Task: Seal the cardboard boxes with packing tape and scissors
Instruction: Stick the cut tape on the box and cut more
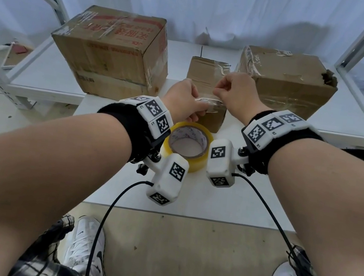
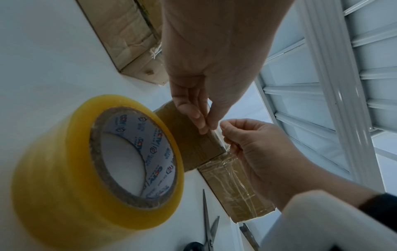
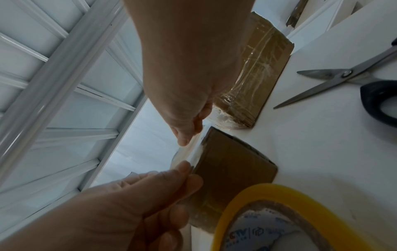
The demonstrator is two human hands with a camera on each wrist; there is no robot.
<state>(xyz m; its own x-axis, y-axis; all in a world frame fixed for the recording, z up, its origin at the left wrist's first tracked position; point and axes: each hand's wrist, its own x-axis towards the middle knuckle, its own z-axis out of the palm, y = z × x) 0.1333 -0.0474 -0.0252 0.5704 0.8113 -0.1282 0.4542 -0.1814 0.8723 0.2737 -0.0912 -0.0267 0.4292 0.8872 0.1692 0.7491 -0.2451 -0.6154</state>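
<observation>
The small cardboard box [image 1: 212, 116] stands on the white table [image 1: 248, 205], directly behind the yellow-edged roll of packing tape [image 1: 188, 147]. Both hands are at the top of this box, above the roll. A cut strip of clear tape [image 3: 194, 147] is stretched between them along the box's upper edge, so its long axis goes from the left hand [image 1: 185, 102] to the right hand [image 1: 235, 90].

The left hand pinches the near end of the strip between thumb and fingertips, with the other fingers curled. The right hand pinches the far end in the same way and is a little higher and farther from the roll. The strip seems to touch the box's edge, but I cannot tell how much of it is stuck.

The scissors [image 3: 348, 79] lie open on the table to the right of the roll, beside a second small box [image 3: 255, 76]. Two larger cardboard boxes [image 1: 113, 51] stand behind, well apart from the roll.

I think the next move is to lower the strip and press it flat.
</observation>
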